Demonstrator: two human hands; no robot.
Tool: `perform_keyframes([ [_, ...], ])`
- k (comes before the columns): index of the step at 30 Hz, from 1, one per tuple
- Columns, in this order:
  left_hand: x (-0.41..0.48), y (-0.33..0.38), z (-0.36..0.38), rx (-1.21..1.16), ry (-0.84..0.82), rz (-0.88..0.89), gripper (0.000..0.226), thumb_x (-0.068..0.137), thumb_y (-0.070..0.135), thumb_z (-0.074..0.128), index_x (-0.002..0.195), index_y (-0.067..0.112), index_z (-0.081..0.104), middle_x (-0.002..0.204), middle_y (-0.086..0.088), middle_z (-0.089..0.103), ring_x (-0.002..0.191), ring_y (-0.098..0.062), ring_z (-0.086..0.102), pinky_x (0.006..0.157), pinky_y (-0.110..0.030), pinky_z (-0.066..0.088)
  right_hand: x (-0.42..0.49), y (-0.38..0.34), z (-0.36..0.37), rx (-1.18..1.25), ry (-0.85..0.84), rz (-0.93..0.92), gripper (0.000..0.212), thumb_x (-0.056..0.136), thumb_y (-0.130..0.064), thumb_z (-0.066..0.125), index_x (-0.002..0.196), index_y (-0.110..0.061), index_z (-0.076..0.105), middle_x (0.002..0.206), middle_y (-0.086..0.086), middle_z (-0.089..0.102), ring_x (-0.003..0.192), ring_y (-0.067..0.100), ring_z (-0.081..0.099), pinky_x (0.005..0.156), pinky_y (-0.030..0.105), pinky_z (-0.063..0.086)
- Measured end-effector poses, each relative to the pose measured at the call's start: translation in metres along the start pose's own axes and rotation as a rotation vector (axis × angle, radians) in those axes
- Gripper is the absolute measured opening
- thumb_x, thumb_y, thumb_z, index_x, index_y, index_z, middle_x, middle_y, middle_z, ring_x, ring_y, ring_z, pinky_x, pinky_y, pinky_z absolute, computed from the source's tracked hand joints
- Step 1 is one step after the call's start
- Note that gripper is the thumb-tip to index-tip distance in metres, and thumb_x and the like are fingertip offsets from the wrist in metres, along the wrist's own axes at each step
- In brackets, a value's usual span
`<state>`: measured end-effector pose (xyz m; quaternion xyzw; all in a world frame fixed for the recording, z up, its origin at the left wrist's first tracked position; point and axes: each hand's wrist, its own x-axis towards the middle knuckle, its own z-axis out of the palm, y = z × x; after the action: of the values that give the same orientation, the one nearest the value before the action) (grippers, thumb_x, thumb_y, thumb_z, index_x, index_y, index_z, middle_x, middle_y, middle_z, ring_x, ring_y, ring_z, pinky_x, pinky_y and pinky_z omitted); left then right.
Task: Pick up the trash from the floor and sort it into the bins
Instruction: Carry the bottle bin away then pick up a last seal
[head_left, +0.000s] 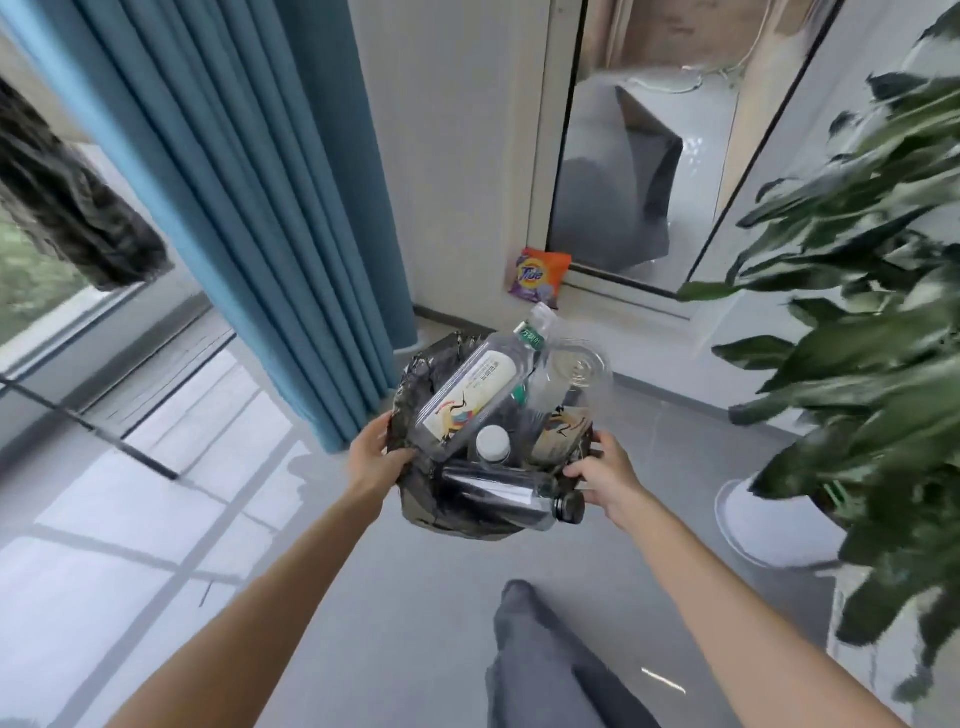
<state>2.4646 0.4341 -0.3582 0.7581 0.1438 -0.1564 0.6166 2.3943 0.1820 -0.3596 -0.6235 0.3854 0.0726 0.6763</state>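
**Operator:** Report grip status, nearest item first.

**Technician:** The left hand (376, 457) grips the left rim of the black-lined bin (421, 506), with the fingers curled over the liner edge. The right hand (605, 480) grips the right rim, just beside the cap of the dark bottle (498, 491). Neither hand holds loose trash. I cannot tell whether the bin rests on the floor (415, 597) or is lifted off it.

**Operator:** Bin contents?

**Technician:** It is full to overflowing. The dark bottle lies across the near rim. Behind it a white-capped bottle (493, 444) stands upright. A large labelled bottle (470, 397) leans diagonally and sticks out past the far rim, and a clear plastic cup (579, 366) sits at the far right.

**Operator:** Step in hand?

**Technician:** Judged to be handling the plastics bin itself, either repositioning it or settling its load. It is not a pickup.

**Operator:** Remaining trash?

**Technician:** One Tide packet (537, 275) lies on the floor beyond the bin, against the sill of the glass door (623, 182).

**Operator:** Next move?

**Technician:** Keep the bin level, because the protruding bottles are likely to tip out. Then free one hand and reach past the bin for the packet.
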Motion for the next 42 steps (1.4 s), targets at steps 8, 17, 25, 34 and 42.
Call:
perform_keyframes([
  [8, 0.134, 0.085, 0.054, -0.016, 0.042, -0.012, 0.054, 0.076, -0.014, 0.059, 0.108, 0.029, 0.057, 0.105, -0.006, 0.066, 0.099, -0.028, 0.063, 0.092, -0.044, 0.052, 0.135, -0.111, 0.012, -0.053, -0.001, 0.025, 0.059, 0.081, 0.016, 0.049, 0.132, -0.013, 0.039, 0.110, 0.006, 0.050, 0.100, 0.026, 0.055, 0.064, 0.033, 0.054],
  [17, 0.325, 0.120, 0.069, 0.072, -0.052, -0.032, 0.054, 0.079, -0.010, 0.061, 0.121, 0.024, 0.057, 0.109, -0.005, 0.067, 0.106, -0.028, 0.063, 0.095, -0.046, 0.051, 0.286, -0.169, 0.072, -0.029, 0.073, 0.091, 0.058, 0.080, 0.017, 0.052, 0.129, -0.012, 0.041, 0.113, 0.009, 0.052, 0.102, 0.027, 0.056, 0.069, 0.039, 0.055],
  [25, 0.489, 0.140, 0.078, 0.198, -0.100, -0.088, 0.055, 0.079, -0.007, 0.062, 0.127, 0.019, 0.054, 0.115, -0.002, 0.064, 0.112, -0.022, 0.059, 0.100, -0.041, 0.047, 0.405, -0.201, 0.136, 0.053, 0.208, 0.251, 0.058, 0.080, 0.021, 0.051, 0.126, -0.012, 0.043, 0.115, 0.018, 0.056, 0.106, 0.037, 0.060, 0.066, 0.042, 0.059],
  [34, 0.620, 0.104, 0.118, 0.241, -0.132, -0.193, 0.055, 0.083, -0.012, 0.058, 0.132, 0.009, 0.047, 0.129, -0.011, 0.055, 0.122, -0.025, 0.050, 0.097, -0.032, 0.043, 0.522, -0.193, 0.166, 0.095, 0.270, 0.350, 0.053, 0.083, 0.021, 0.049, 0.125, -0.011, 0.045, 0.109, 0.013, 0.052, 0.097, 0.032, 0.059, 0.061, 0.034, 0.058],
  [42, 0.719, 0.001, 0.169, 0.278, -0.089, -0.323, 0.055, 0.083, -0.009, 0.060, 0.134, 0.008, 0.044, 0.133, -0.014, 0.052, 0.124, -0.027, 0.048, 0.104, -0.045, 0.043, 0.654, -0.116, 0.169, -0.006, 0.260, 0.386, 0.046, 0.085, 0.017, 0.050, 0.110, -0.020, 0.043, 0.110, 0.012, 0.053, 0.097, 0.028, 0.058, 0.078, 0.041, 0.055],
])
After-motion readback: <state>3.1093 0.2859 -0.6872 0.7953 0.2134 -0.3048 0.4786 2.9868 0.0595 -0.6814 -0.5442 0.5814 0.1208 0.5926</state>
